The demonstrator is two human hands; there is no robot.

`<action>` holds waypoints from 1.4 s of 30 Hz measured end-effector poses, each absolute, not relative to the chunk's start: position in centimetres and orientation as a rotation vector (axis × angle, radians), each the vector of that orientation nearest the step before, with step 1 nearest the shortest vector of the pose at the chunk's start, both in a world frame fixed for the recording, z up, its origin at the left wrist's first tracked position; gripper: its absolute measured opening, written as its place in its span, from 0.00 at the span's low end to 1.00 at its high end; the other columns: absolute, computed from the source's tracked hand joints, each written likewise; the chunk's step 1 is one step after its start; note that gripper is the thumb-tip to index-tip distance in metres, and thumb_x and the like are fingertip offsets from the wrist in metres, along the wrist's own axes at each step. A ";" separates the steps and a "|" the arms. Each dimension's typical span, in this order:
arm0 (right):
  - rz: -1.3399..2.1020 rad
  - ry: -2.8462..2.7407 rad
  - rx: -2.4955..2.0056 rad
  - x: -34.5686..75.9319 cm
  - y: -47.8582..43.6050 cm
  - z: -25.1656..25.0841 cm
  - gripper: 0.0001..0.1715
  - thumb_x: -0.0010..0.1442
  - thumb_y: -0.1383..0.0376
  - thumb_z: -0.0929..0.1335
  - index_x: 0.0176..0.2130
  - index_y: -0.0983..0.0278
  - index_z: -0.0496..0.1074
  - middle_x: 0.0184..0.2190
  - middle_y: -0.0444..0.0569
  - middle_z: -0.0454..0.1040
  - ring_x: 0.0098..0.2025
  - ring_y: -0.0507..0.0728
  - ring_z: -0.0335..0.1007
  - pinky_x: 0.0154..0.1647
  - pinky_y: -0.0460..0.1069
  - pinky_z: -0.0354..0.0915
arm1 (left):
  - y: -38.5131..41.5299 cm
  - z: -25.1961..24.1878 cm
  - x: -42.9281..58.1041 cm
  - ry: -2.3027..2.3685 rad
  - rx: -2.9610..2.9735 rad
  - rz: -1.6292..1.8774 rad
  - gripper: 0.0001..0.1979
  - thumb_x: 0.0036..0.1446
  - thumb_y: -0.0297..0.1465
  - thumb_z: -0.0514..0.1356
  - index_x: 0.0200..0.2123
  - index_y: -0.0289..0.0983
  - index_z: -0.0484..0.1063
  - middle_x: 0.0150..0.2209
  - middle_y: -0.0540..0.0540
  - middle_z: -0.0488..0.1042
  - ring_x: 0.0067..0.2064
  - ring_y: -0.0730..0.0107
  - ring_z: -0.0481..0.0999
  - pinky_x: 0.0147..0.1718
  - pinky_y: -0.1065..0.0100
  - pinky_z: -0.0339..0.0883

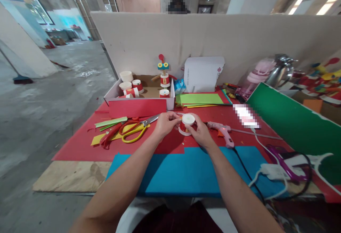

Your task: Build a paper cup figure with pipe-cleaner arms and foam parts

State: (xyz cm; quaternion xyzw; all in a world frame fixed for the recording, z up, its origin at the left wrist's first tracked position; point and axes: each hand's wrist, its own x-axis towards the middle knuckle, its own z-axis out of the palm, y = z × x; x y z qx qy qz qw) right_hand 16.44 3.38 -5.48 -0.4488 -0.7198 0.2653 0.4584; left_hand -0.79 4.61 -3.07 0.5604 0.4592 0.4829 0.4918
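A red and white paper cup (188, 119) stands upside down on the red sheet in front of me, its white base facing up. My right hand (201, 133) wraps round the cup's right side, thumb across its front. My left hand (167, 123) is closed in a pinch at the cup's left side; a bit of orange shows at the fingertips, too small to name. To the right lies a pink hot glue gun (222, 130) with a lit red light. Scissors with red and yellow handles (135, 130) lie left of my left hand.
A cardboard box (138, 104) behind holds paper cups and a cup robot figure (164, 80). Coloured paper (201, 99) lies beside it. A green board (293, 126), a power strip (277, 171) and cables are at right. A blue sheet (183, 176) covers the front edge.
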 end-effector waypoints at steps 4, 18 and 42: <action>0.666 -1.778 -1.118 16.5 3.3 -5.4 0.25 0.57 0.61 0.67 0.54 0.61 0.63 0.53 0.54 0.71 0.54 0.62 0.68 0.56 0.58 0.63 | 4.5 -2.9 -0.8 1.123 1.365 1.170 0.06 0.49 0.29 0.65 0.26 0.33 0.72 0.20 0.51 0.73 0.20 0.75 0.73 0.22 0.73 0.70; 0.657 -1.781 -1.123 16.5 3.3 -5.4 0.26 0.57 0.61 0.67 0.54 0.61 0.64 0.53 0.55 0.71 0.54 0.62 0.68 0.56 0.58 0.63 | 4.5 -3.0 -0.7 1.129 1.371 1.180 0.04 0.50 0.27 0.63 0.26 0.33 0.72 0.21 0.51 0.74 0.20 0.75 0.73 0.22 0.72 0.71; 0.640 -1.600 -1.095 16.6 2.3 -4.6 0.39 0.56 0.56 0.69 0.63 0.61 0.57 0.62 0.58 0.62 0.61 0.62 0.61 0.60 0.59 0.60 | 5.1 2.6 -9.6 1.699 1.924 1.150 0.19 0.60 0.42 0.51 0.25 0.36 0.70 0.19 0.49 0.73 0.23 0.71 0.73 0.25 0.73 0.64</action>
